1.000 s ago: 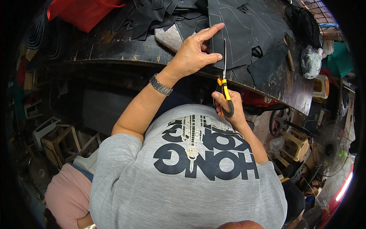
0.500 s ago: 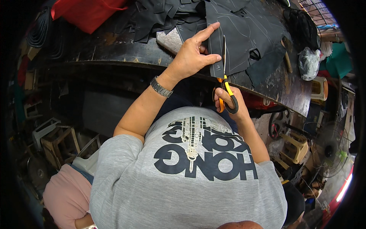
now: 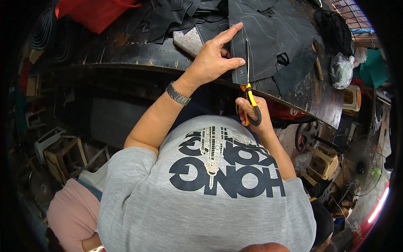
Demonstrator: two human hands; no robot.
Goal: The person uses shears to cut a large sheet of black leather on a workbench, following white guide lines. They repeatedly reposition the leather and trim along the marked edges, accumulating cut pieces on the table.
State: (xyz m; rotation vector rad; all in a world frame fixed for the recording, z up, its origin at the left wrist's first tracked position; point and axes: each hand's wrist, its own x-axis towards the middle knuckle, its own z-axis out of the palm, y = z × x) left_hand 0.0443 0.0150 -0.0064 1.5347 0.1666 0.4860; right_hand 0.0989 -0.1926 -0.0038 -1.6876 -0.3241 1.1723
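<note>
A dark grey sheet (image 3: 264,46) with light drawn outlines lies over the table's near edge. My left hand (image 3: 210,59) grips its left margin, index finger and thumb spread on top and the other fingers curled at the edge, partly hidden. In my right hand (image 3: 257,115) are scissors (image 3: 251,98) with yellow, orange and black handles, just below the sheet's near edge. Their blades point away from me, one blade showing over the sheet along a cut line. Beside my left hand, a pale block (image 3: 187,43) sits partly under cut dark pieces (image 3: 168,21).
Red material (image 3: 96,14) lies at the table's far left. On the right are a clear plastic bag (image 3: 342,70), a black bag (image 3: 333,31) and a wooden stick (image 3: 317,67). Stools (image 3: 65,157) and a fan (image 3: 361,166) stand below. Another person's pink clothing (image 3: 73,214) shows lower left.
The scissors' handles have come closer together. The sheet and both hands have shifted very slightly in view; my left hand keeps its pose on the sheet.
</note>
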